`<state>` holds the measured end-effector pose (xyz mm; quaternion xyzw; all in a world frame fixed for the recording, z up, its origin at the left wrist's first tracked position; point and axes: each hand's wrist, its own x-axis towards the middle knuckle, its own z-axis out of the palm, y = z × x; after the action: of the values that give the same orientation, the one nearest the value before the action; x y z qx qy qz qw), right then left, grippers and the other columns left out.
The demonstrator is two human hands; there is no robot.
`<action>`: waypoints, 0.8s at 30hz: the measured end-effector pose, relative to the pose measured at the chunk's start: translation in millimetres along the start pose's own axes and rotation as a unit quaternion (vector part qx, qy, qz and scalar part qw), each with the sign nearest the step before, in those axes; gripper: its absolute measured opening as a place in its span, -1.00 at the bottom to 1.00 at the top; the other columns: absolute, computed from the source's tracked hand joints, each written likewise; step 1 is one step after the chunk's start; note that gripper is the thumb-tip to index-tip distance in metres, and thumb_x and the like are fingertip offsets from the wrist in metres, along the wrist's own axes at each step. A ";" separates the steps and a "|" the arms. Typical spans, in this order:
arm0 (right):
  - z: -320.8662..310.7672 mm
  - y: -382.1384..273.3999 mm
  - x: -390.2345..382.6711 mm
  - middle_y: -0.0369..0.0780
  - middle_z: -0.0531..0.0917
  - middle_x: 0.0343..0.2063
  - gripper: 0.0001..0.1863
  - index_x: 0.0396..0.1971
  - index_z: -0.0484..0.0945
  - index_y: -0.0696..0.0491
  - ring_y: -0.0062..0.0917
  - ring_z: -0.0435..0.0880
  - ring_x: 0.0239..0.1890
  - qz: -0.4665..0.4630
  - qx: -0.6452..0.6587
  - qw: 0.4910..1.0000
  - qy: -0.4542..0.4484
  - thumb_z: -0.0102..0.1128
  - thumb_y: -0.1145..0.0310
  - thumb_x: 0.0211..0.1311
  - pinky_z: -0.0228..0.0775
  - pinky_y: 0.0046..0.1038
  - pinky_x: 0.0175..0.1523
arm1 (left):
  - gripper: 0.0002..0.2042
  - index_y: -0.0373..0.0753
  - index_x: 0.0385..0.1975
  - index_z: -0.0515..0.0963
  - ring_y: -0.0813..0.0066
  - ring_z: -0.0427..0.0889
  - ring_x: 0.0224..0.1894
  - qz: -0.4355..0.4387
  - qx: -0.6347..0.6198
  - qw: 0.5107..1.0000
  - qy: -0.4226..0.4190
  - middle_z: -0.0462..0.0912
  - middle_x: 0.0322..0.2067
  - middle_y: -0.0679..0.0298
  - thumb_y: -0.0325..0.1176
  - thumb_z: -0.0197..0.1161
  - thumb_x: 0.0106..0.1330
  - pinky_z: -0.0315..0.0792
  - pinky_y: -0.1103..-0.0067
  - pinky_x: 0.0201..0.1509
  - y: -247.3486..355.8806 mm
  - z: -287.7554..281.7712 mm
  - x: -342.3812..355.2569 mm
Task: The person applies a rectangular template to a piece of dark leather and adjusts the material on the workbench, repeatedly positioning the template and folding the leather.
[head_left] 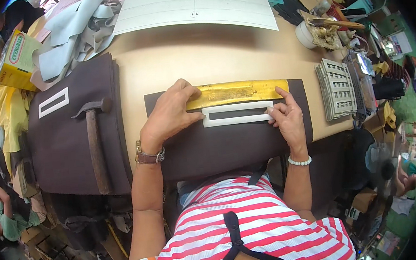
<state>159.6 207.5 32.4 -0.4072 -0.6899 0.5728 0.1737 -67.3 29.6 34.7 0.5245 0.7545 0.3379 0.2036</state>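
Note:
A long, worn yellow bar [237, 92] lies along the upper part of a dark brown sheet [225, 153] before me. Just below it is a white rectangular frame [232, 120] with a long slot. My left hand [167, 114] has curled fingers pressed on the bar's left end, its thumb at the frame's left end. My right hand [286, 123] rests its index finger on the bar's right end, while its thumb and lower fingers grip the frame's right end.
On the left lie stacked dark sheets [62, 157], another white frame [53, 102], a hammer [94, 140], fabric scraps [66, 33] and a yellow tin [17, 65]. A large white sheet [168, 9] is behind, a slotted card stack [335, 89] and cluttered pot [308, 34] right. People work at both edges.

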 end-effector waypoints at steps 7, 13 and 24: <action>2.6 8.2 -2.3 -0.26 0.60 -0.55 -0.40 0.17 0.25 0.29 -0.72 0.50 -0.58 -0.058 -0.066 0.995 0.055 0.19 0.56 0.09 0.36 -0.66 -0.42 | -0.58 -0.35 -0.19 0.50 0.21 0.55 -0.17 -0.023 0.041 0.999 -0.006 0.49 -0.26 0.15 -0.41 0.43 -0.10 0.44 0.44 -0.05 11.4 -0.9 -0.2; 1.9 7.3 -8.4 -0.22 0.59 -0.57 -0.43 0.12 0.30 0.31 -0.69 0.52 -0.56 -0.060 -0.097 0.988 0.102 0.24 0.56 0.06 0.40 -0.62 -0.36 | -0.58 -0.34 -0.18 0.50 0.22 0.54 -0.17 -0.039 0.031 0.999 -0.009 0.48 -0.24 0.15 -0.41 0.43 -0.09 0.44 0.44 -0.06 13.0 -0.4 -0.6; 6.0 2.8 -7.3 -0.18 0.63 -0.58 -0.42 0.08 0.33 0.31 -0.68 0.57 -0.54 -0.044 -0.099 0.985 0.131 0.31 0.57 0.00 0.42 -0.63 -0.35 | -0.59 -0.35 -0.19 0.50 0.23 0.54 -0.18 -0.038 0.024 0.999 -0.008 0.48 -0.24 0.16 -0.42 0.43 -0.09 0.45 0.45 -0.07 11.6 0.0 -0.3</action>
<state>160.8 198.0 29.8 -0.4633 -0.7314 0.4353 0.2467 -59.6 31.9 43.1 0.5028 0.7800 0.3081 0.2094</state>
